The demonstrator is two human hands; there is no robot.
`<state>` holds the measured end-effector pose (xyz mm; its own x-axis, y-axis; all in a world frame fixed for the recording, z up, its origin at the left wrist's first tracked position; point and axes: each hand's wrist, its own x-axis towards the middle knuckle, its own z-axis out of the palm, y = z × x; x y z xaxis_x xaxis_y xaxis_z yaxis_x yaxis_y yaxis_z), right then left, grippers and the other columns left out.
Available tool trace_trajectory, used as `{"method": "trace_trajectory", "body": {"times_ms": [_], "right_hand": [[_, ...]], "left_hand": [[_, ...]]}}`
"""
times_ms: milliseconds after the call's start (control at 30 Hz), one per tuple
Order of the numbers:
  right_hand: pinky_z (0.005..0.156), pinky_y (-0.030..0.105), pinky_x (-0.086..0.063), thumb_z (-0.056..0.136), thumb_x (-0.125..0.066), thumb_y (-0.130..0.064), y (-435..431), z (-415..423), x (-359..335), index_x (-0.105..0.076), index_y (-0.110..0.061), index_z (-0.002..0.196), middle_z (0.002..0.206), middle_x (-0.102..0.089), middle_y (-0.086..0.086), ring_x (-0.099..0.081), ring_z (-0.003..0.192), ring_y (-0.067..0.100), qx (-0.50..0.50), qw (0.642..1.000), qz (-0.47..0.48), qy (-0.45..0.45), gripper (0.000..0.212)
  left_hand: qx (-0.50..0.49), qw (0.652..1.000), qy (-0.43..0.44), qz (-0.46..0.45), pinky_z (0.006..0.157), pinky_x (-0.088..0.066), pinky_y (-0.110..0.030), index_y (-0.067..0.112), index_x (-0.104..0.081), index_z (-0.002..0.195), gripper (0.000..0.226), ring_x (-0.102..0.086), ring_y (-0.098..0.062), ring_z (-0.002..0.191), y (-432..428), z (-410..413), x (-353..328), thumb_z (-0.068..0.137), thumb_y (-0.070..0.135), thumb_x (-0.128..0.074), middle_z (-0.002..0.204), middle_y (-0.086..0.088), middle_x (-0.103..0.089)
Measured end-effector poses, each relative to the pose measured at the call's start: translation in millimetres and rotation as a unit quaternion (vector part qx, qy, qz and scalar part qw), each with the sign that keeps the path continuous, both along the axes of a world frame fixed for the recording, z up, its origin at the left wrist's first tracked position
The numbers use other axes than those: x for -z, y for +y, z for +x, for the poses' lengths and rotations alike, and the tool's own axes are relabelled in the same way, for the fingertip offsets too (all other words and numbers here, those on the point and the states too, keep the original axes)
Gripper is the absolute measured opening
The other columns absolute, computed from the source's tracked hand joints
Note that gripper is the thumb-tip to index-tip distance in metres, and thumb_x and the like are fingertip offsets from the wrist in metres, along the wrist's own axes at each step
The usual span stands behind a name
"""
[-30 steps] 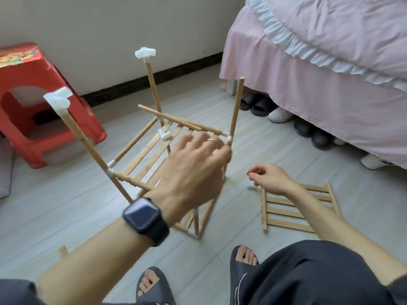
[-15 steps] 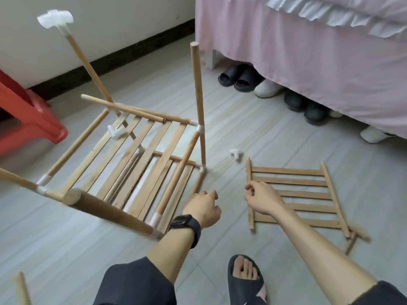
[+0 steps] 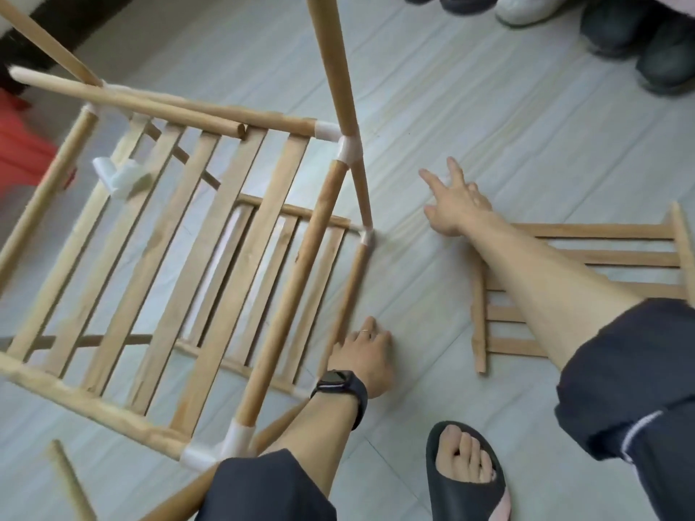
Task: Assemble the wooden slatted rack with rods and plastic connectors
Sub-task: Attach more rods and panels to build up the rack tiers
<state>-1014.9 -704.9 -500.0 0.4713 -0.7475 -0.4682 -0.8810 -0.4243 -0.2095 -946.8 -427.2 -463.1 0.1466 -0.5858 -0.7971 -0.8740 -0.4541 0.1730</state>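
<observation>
The half-built rack (image 3: 195, 257) fills the left side: wooden slats framed by rods, with white plastic connectors (image 3: 348, 148) at the corners. An upright rod (image 3: 331, 62) rises from one of those corners. A loose white connector (image 3: 120, 176) lies on the slats. My left hand (image 3: 363, 355), with a watch on the wrist, rests low against the rack's bottom rod (image 3: 348, 291); its fingers are hidden from view. My right hand (image 3: 451, 204) stretches forward over the floor with fingers spread and holds nothing. A loose slatted panel (image 3: 601, 257) lies under my right forearm.
Several shoes (image 3: 658, 43) line the top right edge. A red stool (image 3: 22, 152) stands at the far left. A loose rod (image 3: 67, 479) lies at the bottom left. My foot in a black slipper (image 3: 466, 468) is planted near the bottom.
The view has dropped lower and closer to the floor. My right hand has left the loose panel's edge and reached forward with fingers spread. My left hand stays low by the rack's bottom rod.
</observation>
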Motion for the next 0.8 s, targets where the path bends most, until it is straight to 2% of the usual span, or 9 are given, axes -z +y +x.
{"method": "trace_trajectory", "body": {"times_ms": [133, 200, 267, 333, 400, 500, 633, 733, 800], "right_hand": [[0.113, 0.051, -0.030, 0.099, -0.046, -0.020, 22.8, 4.4, 19.5, -0.050, -0.026, 0.134, 0.151, -0.030, 0.006, -0.043, 0.131, 0.033, -0.009, 0.997, -0.068, 0.021, 0.036], [0.107, 0.044, -0.036, 0.098, -0.050, -0.013, 56.3, -4.4, 21.8, -0.056, -0.018, 0.125, 0.137, -0.042, 0.011, -0.052, 0.122, 0.035, 0.010, 0.997, -0.049, -0.052, 0.028], [0.094, 0.035, -0.045, 0.095, -0.064, -0.019, 95.4, -16.9, 8.3, -0.062, -0.016, 0.120, 0.125, -0.056, 0.012, -0.060, 0.108, 0.029, 0.118, 0.974, 0.061, -0.184, 0.025], [0.081, 0.031, -0.055, 0.090, -0.076, -0.021, 132.4, -36.1, -26.1, -0.066, -0.015, 0.112, 0.107, -0.068, 0.013, -0.065, 0.081, 0.020, 0.302, 0.860, 0.229, -0.342, 0.025], [0.071, 0.027, -0.058, 0.087, -0.080, -0.022, 162.3, -63.5, -72.0, -0.069, -0.011, 0.107, 0.090, -0.071, 0.011, -0.064, 0.070, 0.017, 0.376, 0.753, 0.313, -0.439, 0.025], [0.070, 0.026, -0.054, 0.080, -0.083, -0.033, 192.4, -95.3, -146.7, -0.073, -0.012, 0.106, 0.074, -0.068, -0.001, -0.060, 0.070, 0.014, 0.338, 0.736, 0.320, -0.491, 0.035], [0.069, 0.027, -0.053, 0.075, -0.079, -0.045, 208.7, -106.9, -241.3, -0.075, -0.017, 0.102, 0.080, -0.072, 0.010, -0.062, 0.072, 0.018, 0.271, 0.747, 0.296, -0.530, 0.039], [0.074, 0.028, -0.055, 0.099, -0.061, -0.027, 217.0, -108.9, -305.5, -0.077, -0.014, 0.110, 0.094, -0.072, 0.014, -0.063, 0.077, 0.019, 0.197, 0.726, 0.320, -0.576, 0.023], [0.075, 0.029, -0.055, 0.100, -0.055, -0.013, 223.4, -109.0, -345.8, -0.075, -0.014, 0.117, 0.100, -0.071, 0.013, -0.064, 0.079, 0.020, 0.157, 0.707, 0.330, -0.605, 0.026]], "left_hand": [[0.007, 1.000, 0.006, -0.006, 0.109, -0.040, -0.045, 0.022, -0.043, 0.145, 0.047, -0.037, -0.030, 0.140, 1.6, 0.0, -3.0, 0.098, 0.022, -0.044, 0.161, -0.003, -0.021], [-0.021, 1.000, 0.022, -0.009, 0.110, -0.039, -0.045, 0.022, -0.042, 0.146, 0.047, -0.037, -0.029, 0.141, 3.3, -0.2, -3.8, 0.100, 0.024, -0.043, 0.160, -0.003, -0.024], [-0.098, 0.993, 0.063, -0.029, 0.111, -0.039, -0.041, 0.023, -0.036, 0.152, 0.051, -0.039, -0.027, 0.142, 3.8, -1.3, -9.9, 0.102, 0.030, -0.044, 0.161, -0.006, -0.027], [-0.205, 0.967, 0.114, -0.096, 0.106, -0.045, -0.036, 0.024, -0.033, 0.154, 0.058, -0.050, -0.024, 0.133, 3.0, -6.4, -26.4, 0.100, 0.036, -0.050, 0.156, -0.008, -0.038], [-0.300, 0.916, 0.176, -0.202, 0.089, -0.054, -0.028, 0.029, -0.037, 0.150, 0.058, -0.061, -0.010, 0.113, 4.5, -14.6, -55.0, 0.098, 0.043, -0.057, 0.144, -0.001, -0.052], [-0.322, 0.844, 0.241, -0.354, 0.074, -0.052, -0.013, 0.038, -0.053, 0.135, 0.049, -0.065, 0.003, 0.094, 11.0, -28.7, -114.6, 0.090, 0.052, -0.068, 0.116, 0.013, -0.066], [-0.264, 0.785, 0.254, -0.499, 0.071, -0.050, -0.012, 0.034, -0.068, 0.115, 0.029, -0.066, 0.004, 0.086, 23.2, -41.5, -200.9, 0.088, 0.041, -0.076, 0.091, 0.017, -0.071], [-0.245, 0.735, 0.235, -0.587, 0.065, -0.048, -0.011, 0.032, -0.068, 0.108, 0.020, -0.066, 0.003, 0.078, 32.7, -43.1, -262.5, 0.090, 0.030, -0.076, 0.083, 0.020, -0.067], [-0.261, 0.705, 0.225, -0.619, 0.068, -0.054, -0.018, 0.028, -0.066, 0.109, 0.018, -0.067, 0.000, 0.078, 39.0, -40.4, -302.6, 0.093, 0.033, -0.072, 0.088, 0.016, -0.069]]}}
